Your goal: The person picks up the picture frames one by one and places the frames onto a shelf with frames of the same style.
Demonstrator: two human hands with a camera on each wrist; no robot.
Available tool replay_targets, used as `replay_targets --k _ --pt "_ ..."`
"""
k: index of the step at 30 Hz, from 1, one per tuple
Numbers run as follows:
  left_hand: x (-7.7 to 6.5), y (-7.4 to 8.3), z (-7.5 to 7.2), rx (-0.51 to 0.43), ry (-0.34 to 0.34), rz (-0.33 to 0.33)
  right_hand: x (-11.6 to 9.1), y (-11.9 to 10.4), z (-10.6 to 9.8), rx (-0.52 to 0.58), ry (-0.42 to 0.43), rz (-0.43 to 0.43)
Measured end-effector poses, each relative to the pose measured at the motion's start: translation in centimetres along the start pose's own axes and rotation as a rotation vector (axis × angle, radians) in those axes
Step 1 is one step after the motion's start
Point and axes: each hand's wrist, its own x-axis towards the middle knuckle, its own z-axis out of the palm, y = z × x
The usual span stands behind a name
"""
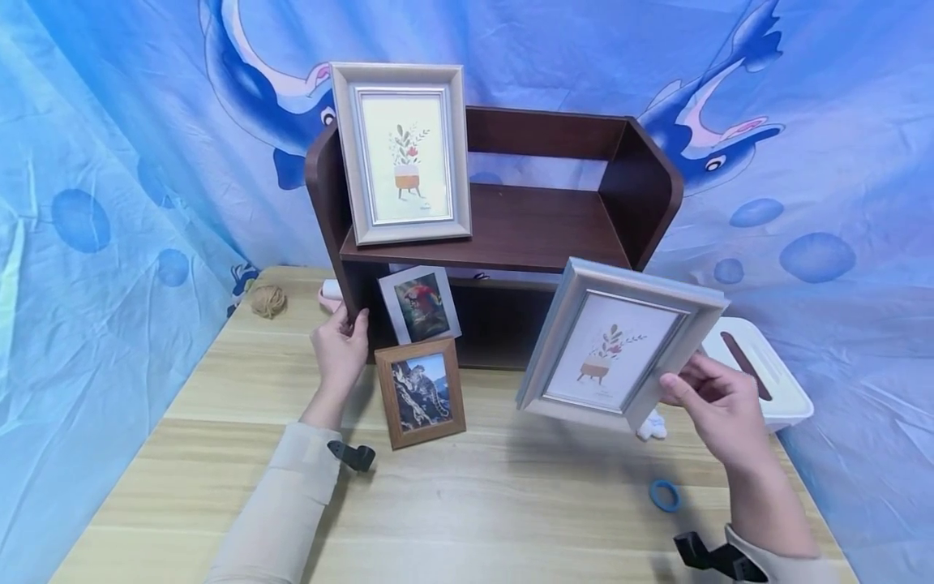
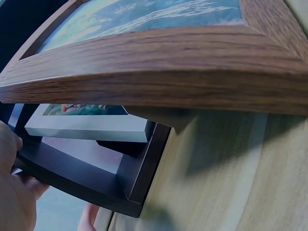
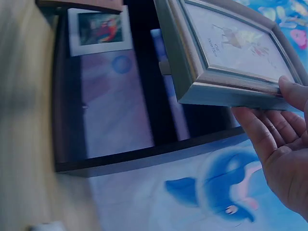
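My right hand (image 1: 730, 414) pinches a silver-grey picture frame (image 1: 613, 345) by its right edge, thumb on the front and fingers behind. The frame tilts in front of the shelf's right side and shows a potted-plant print. My left hand (image 1: 341, 357) grips the front edge of the left side panel of a dark brown shelf (image 1: 540, 231). A similar plant-print frame (image 1: 409, 158) stands on the upper board at the left. Below it, a white frame with a parrot picture (image 1: 422, 304) leans in the lower compartment. A wooden frame with a leopard picture (image 1: 421, 393) stands before it.
A white tissue box (image 1: 784, 389) stands at the right, behind my right hand. A blue ring (image 1: 664, 495) and a small white object (image 1: 653, 426) lie on the wooden table (image 1: 452, 527). A ball of twine (image 1: 269, 301) lies at the left. Dolphin-print curtains (image 1: 547, 49) surround the table.
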Motion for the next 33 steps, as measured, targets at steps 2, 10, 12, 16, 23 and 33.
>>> replay_targets --k 2,10,12,16,23,33 --pt "-0.1 0.0 0.0 -0.004 0.004 0.001 0.7 -1.2 -0.2 -0.016 -0.002 0.009" --pt "-0.3 -0.1 0.1 0.010 0.010 0.002 3.0 -3.9 -0.3 0.054 0.023 -0.048" --pt "-0.3 -0.1 0.1 0.013 0.009 -0.001 3.5 -4.5 -0.2 0.065 0.039 -0.046" --pt "-0.3 -0.1 0.0 0.013 0.007 -0.010 4.5 -5.6 0.1 0.092 0.055 -0.048" --pt "-0.2 0.0 0.0 0.023 0.002 -0.013 6.5 -6.4 0.1 0.166 0.019 -0.138" --pt "-0.3 -0.2 0.0 0.011 0.002 -0.024 9.1 -8.2 1.0 0.153 0.083 -0.062"
